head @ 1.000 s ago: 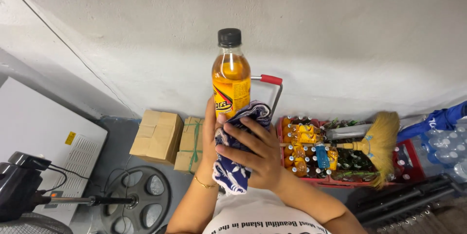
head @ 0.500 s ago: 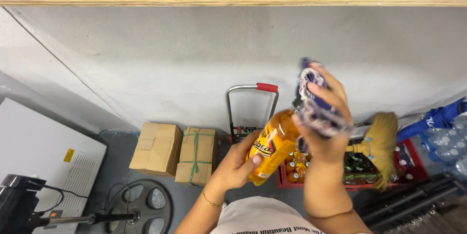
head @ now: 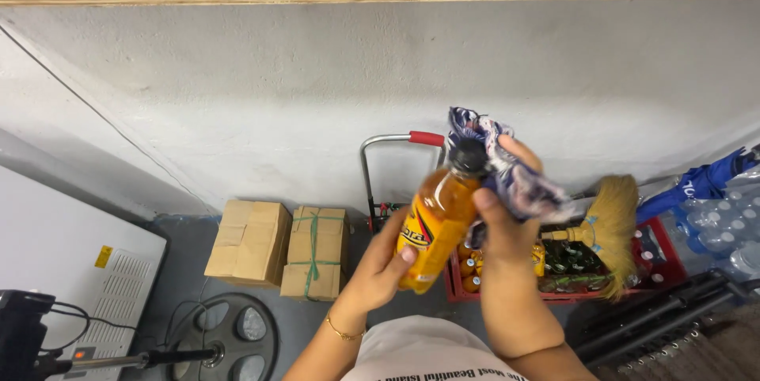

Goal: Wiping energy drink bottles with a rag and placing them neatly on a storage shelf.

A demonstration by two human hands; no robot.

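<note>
**Bottle Wiping: Cloth Now at the Cap**

Since the frame half a second earlier, the cloth [head: 507,167] has come down from above the bottle [head: 438,223] and now sits against the bottle's neck and black cap [head: 469,158]. The bottle itself has tilted a little further upright, with its cap leaning toward the right.

Left hand [head: 380,266]: closed around the lower body of the bottle, fingers wrapped over the label area, thumb side toward the person. A thin bracelet [head: 342,332] sits on the wrist below the bottle.

Right hand [head: 507,223]: closed on the blue-and-white patterned cloth, which it presses to the upper right of the bottle, bunched around the cap and shoulder.

The bottle is a clear plastic one filled with orange drink. It is held in the air in front of the person's chest, not resting on any surface.

Judged progress: the cloth is working the top of the bottle; whether the lower body has been wiped cannot be told. The bottle has not been set down.

Surroundings, relative to the bottle: directly behind and below it, a red crate [head: 554,266] of bottles on the floor; to its right, a straw broom [head: 606,227]; to its left, two cardboard boxes [head: 281,248]; behind it, the red-handled hand truck [head: 400,159].
</note>
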